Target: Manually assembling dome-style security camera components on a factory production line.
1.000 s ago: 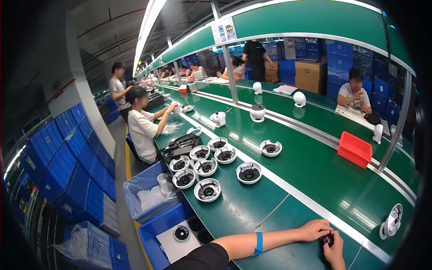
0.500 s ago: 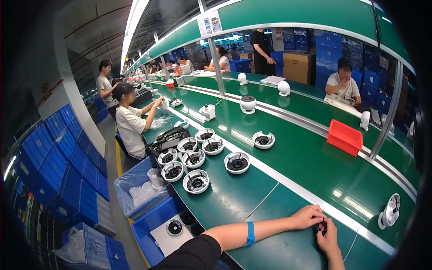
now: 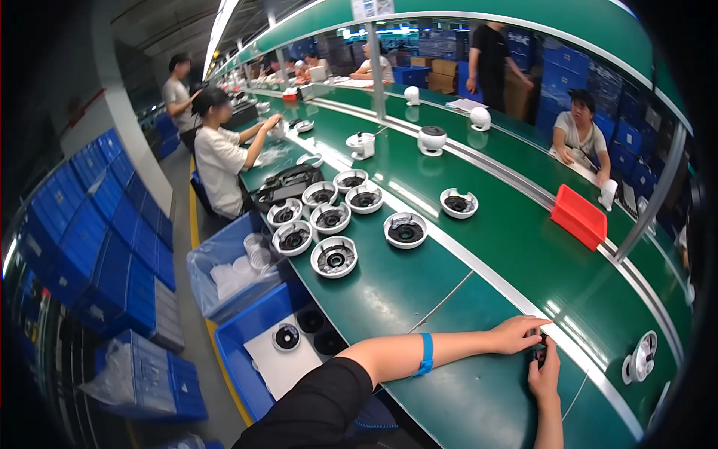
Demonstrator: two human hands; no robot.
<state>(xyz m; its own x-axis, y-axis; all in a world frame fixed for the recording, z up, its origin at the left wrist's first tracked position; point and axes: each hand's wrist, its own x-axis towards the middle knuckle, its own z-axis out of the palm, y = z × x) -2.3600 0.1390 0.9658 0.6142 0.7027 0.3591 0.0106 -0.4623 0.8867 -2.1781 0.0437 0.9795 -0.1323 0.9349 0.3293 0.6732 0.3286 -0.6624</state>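
Observation:
My left hand [image 3: 517,334] and my right hand [image 3: 544,374] meet over the right part of the green bench [image 3: 456,359]. Between them is a small black part [image 3: 538,353], mostly covered by fingers. My right hand closes around it from the near side, while the left, one finger stretched forward, touches its top. A blue band [image 3: 426,355] circles my left forearm. Farther left on the bench stand several round white housings [image 3: 334,257] with black insides. A white device with a round tilted head [image 3: 643,358] stands on the belt to the right.
Beyond a metal rail runs a green conveyor belt [image 3: 508,247] carrying a cut-out white housing [image 3: 458,203] and a white device with a dark top [image 3: 431,140]. A red tray [image 3: 580,217] sits farther back. Blue bins [image 3: 247,374] stand left of the bench. Co-workers sit along the line.
The view has shifted, so the bench items appear higher or moved across. My hands stay together on the black part; a left finger now extends. The co-worker opposite has lowered a hand toward a white device.

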